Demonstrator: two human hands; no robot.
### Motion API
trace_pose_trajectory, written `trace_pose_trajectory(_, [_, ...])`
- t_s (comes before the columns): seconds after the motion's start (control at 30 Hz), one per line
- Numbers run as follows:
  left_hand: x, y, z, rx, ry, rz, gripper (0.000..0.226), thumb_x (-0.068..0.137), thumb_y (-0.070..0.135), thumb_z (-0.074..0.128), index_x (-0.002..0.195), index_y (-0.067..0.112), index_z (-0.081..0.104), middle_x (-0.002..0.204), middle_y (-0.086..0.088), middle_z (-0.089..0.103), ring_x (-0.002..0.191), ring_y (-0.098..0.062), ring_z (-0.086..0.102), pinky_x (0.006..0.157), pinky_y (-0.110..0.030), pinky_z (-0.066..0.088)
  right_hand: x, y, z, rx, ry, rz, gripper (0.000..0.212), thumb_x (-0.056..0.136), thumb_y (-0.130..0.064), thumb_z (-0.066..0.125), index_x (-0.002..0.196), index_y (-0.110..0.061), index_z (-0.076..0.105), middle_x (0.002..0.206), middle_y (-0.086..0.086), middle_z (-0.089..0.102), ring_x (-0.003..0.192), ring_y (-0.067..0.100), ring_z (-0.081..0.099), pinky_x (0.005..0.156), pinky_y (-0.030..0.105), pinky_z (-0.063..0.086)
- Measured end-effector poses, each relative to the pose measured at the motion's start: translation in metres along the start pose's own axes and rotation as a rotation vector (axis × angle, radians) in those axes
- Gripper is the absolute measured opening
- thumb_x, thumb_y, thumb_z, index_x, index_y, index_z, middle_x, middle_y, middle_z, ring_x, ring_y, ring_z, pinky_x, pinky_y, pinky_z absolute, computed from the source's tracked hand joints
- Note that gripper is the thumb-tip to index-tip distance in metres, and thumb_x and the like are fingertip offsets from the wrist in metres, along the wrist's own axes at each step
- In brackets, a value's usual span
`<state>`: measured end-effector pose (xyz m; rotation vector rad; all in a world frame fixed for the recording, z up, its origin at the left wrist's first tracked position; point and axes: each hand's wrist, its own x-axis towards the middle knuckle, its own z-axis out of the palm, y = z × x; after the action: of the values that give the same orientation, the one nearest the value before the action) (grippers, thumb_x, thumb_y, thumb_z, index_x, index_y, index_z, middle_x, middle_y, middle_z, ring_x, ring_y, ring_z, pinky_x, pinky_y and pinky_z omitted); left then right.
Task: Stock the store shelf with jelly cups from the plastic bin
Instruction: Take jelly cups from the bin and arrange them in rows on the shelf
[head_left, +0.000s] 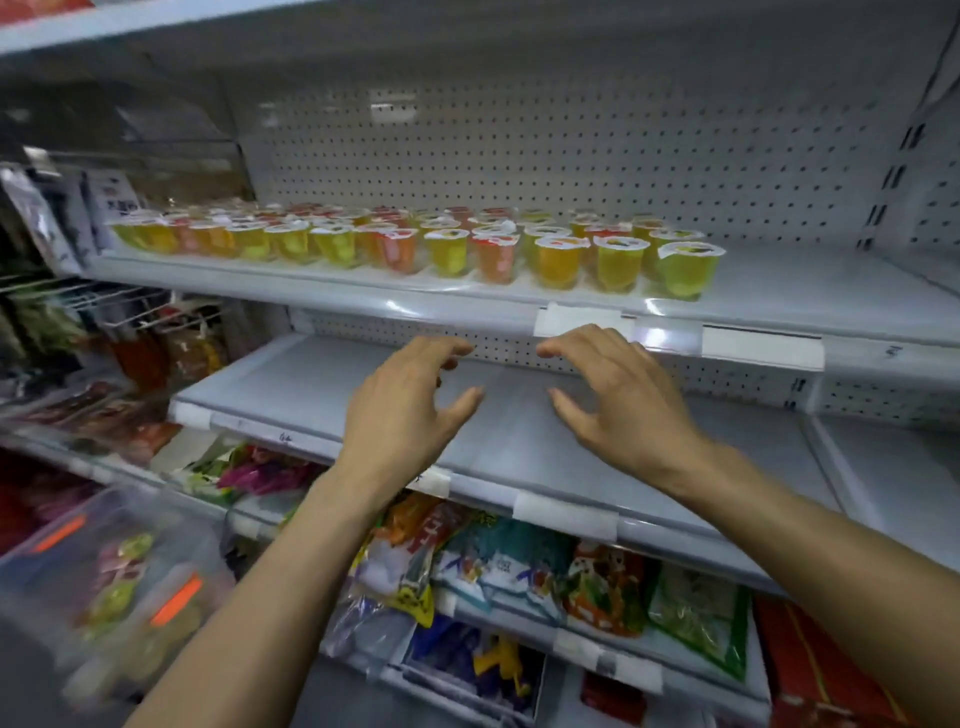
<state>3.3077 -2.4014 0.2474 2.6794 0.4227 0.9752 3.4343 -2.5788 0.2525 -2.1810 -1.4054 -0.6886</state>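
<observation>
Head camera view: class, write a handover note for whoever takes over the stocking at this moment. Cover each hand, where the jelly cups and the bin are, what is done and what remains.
Left hand and right hand: both open, holding nothing, in front of the bare middle shelf.
Jelly cups: rows stand on the upper shelf, filling its left and middle.
Plastic bin: lower left, blurred, seems to hold more cups.
Done: most of the upper shelf.
Left: its bare right end, to be filled from the bin.

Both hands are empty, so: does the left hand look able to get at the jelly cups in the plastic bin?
Probably yes: the plastic bin sits low to the left of the left hand, nothing between them, though blur hides any lid.
</observation>
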Motion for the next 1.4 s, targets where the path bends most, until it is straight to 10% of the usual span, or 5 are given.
trace_pose_trajectory(0.8, [-0.137, -0.499, -0.157, 0.29, -0.295, -0.718, 0.04, 0.091, 0.043, 0.062, 0.128, 0.033, 0.054, 0.117, 0.011, 0.061, 0.098, -0.01, 0.06, 0.076, -0.031, 0.051, 0.204, -0.354, 0.407, 0.373, -0.64, -0.185, 0.034, 0.089, -0.034, 0.059, 0.121, -0.027, 0.055, 0.121, -0.005, 0.055, 0.11, 0.016, 0.053, 0.086, 0.037, 0.048])
trace_pose_trajectory(1.4, [-0.178, -0.775, -0.016, 0.017, -0.529, -1.159, 0.039, 0.087, 0.037, 0.065, 0.124, 0.025, 0.06, 0.125, -0.004, 0.061, 0.106, -0.024, 0.061, 0.089, -0.038, 0.052, 0.237, -0.431, 0.741, 0.398, -1.308, 0.012, 0.04, 0.088, -0.029, 0.064, 0.124, -0.016, 0.055, 0.126, 0.01, 0.059, 0.11, 0.027, 0.058, 0.085, 0.03, 0.044])
